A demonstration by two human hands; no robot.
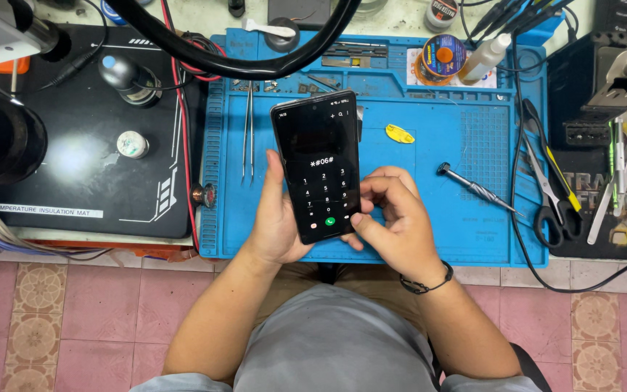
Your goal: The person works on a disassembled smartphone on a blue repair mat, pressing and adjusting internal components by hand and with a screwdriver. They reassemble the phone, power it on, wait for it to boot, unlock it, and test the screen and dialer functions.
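A black smartphone (317, 156) with a lit dial-pad screen is held upright over the blue work mat (444, 138). My left hand (273, 221) grips its left edge and back. My right hand (393, 218) is curled against the phone's lower right corner, its thumb touching the bottom of the screen. A black band circles my right wrist.
On the mat lie tweezers (248, 134), a yellow pick (399, 133), a screwdriver (477, 189), a solder spool (443, 56) and a small bottle (486, 58). Scissors and pliers (553, 192) sit right. A black insulation mat (88, 152) with microscope parts is left.
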